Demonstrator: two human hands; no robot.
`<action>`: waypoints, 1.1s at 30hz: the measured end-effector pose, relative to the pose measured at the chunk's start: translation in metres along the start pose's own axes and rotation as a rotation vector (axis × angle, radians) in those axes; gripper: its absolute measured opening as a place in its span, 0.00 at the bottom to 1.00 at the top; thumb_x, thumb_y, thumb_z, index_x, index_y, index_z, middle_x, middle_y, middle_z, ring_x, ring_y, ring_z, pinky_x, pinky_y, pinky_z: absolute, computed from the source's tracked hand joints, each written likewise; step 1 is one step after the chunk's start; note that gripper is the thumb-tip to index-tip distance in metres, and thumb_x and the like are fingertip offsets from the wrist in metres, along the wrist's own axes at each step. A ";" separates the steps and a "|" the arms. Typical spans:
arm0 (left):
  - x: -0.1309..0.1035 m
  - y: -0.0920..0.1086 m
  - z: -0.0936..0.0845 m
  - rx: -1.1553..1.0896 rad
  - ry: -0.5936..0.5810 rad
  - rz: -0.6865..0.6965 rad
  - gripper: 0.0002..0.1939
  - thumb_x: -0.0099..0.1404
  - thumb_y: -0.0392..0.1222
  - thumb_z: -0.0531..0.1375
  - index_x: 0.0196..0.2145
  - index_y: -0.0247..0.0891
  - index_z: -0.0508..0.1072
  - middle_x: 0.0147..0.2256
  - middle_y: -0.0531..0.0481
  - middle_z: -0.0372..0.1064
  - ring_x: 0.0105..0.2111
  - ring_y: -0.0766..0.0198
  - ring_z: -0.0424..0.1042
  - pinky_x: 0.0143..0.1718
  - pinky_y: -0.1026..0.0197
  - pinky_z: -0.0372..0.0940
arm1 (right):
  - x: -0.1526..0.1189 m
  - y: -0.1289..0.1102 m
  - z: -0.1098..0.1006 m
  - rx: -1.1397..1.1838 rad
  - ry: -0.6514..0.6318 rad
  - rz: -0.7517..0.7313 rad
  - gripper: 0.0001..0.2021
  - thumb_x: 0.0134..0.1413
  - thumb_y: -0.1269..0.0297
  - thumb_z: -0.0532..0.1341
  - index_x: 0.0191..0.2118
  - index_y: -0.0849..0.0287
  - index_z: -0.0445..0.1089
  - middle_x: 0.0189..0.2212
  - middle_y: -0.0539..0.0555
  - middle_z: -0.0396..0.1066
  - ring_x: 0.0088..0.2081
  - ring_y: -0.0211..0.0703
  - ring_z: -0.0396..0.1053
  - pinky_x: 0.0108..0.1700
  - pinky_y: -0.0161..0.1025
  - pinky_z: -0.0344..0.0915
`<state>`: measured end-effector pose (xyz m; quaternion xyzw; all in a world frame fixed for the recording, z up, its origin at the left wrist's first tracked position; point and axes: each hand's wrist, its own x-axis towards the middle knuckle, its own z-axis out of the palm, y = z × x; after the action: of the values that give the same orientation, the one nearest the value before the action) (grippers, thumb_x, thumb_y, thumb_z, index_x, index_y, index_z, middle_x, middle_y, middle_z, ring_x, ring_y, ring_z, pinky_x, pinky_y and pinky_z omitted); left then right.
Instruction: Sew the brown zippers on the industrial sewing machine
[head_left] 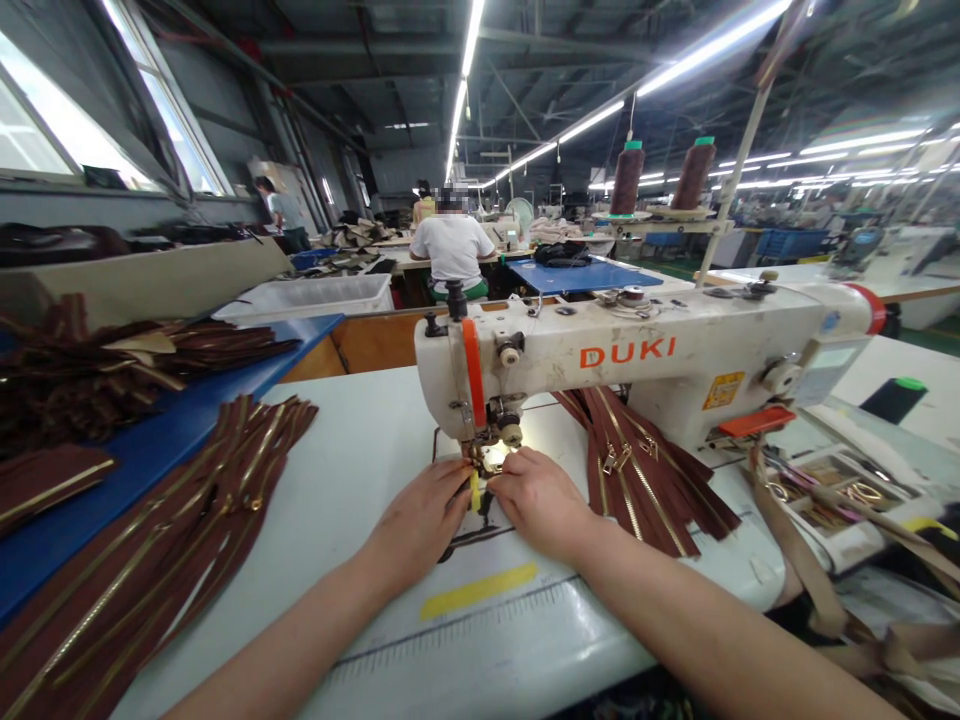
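Note:
A white sewing machine (547,345) with an orange stripe stands on a pale table. My left hand (427,515) lies just left of the needle area, its fingers together near a small yellow piece (475,490). Right of the needle, my right hand (541,500) is closed, fingertips pressed together by the lit plate. Whatever either hand pinches is too small or hidden to name. Brown zipper strips (637,470) with gold teeth lie under the machine arm, right of my right hand. More brown zippers (217,500) spread over the table's left side.
A blue surface (176,415) at the left bears piled brown strips. An open tray (847,500) of small parts sits at the right, beside beige straps (799,550). Thread cones (627,180) stand behind the machine. A person in white (452,250) sits farther back.

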<state>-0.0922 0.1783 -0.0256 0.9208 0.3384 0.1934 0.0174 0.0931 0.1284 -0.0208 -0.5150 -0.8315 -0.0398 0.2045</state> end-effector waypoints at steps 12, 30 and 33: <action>-0.044 0.013 -0.021 0.078 0.014 -0.015 0.15 0.66 0.36 0.50 0.46 0.32 0.71 0.45 0.42 0.73 0.46 0.57 0.72 0.48 0.52 0.69 | -0.005 0.000 0.008 0.133 0.139 0.010 0.11 0.59 0.71 0.53 0.32 0.60 0.72 0.27 0.54 0.67 0.34 0.43 0.62 0.37 0.38 0.59; -0.012 0.018 -0.070 0.042 -0.318 0.038 0.08 0.47 0.27 0.55 0.25 0.38 0.68 0.33 0.47 0.71 0.38 0.53 0.70 0.43 0.52 0.64 | -0.045 -0.025 -0.012 0.043 0.095 -0.056 0.10 0.59 0.72 0.53 0.36 0.59 0.71 0.29 0.54 0.67 0.36 0.46 0.63 0.38 0.40 0.61; -0.014 0.032 -0.069 -0.014 -0.327 -0.011 0.06 0.48 0.29 0.54 0.22 0.39 0.64 0.25 0.51 0.68 0.29 0.57 0.69 0.33 0.57 0.64 | -0.061 -0.034 -0.016 0.304 0.155 0.081 0.15 0.58 0.72 0.53 0.50 0.58 0.66 0.38 0.56 0.67 0.41 0.46 0.63 0.44 0.42 0.62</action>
<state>-0.1079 0.1381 0.0386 0.9380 0.3346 0.0430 0.0797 0.0912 0.0570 -0.0248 -0.5067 -0.7882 0.0551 0.3450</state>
